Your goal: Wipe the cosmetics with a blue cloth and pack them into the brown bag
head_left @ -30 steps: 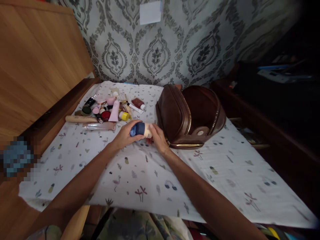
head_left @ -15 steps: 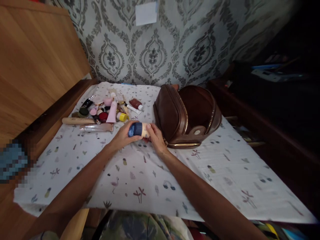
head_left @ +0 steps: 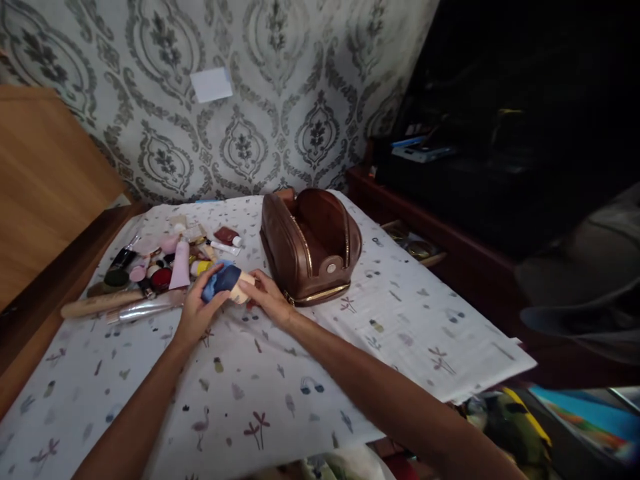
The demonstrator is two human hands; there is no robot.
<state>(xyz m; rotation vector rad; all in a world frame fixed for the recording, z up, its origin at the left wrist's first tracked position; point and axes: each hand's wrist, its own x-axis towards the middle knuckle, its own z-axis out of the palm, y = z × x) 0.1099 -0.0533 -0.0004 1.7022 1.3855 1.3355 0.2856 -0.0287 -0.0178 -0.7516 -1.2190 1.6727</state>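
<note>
A small cylindrical container (head_left: pixel 227 283), dark blue at one end and cream at the other, is held in both hands above the cloth. My left hand (head_left: pixel 200 301) is wrapped round its blue end. The fingers of my right hand (head_left: pixel 267 297) grip the cream end, thumb on top. Just beyond my right hand stands a brown toiletry bag (head_left: pixel 283 243), its top unzipped and gaping. Left of my hands lies a cluster of cosmetics, with a pink tube (head_left: pixel 181 265), a yellow-capped bottle (head_left: pixel 201 268) and a small white tube (head_left: pixel 225 248) among them.
A white printed cloth (head_left: pixel 280 400) covers the table. A wooden roller-like stick (head_left: pixel 100 303) and a clear-wrapped item (head_left: pixel 147 307) lie at the left. Patterned wallpaper rises behind, a wooden panel (head_left: pixel 45 180) stands left, and a dark shelf edge (head_left: pixel 430 213) runs along the right.
The view has swung to the right, so the table, bag and cosmetics sit further left in the picture. Both hands still hold the container, which is now more tilted.
</note>
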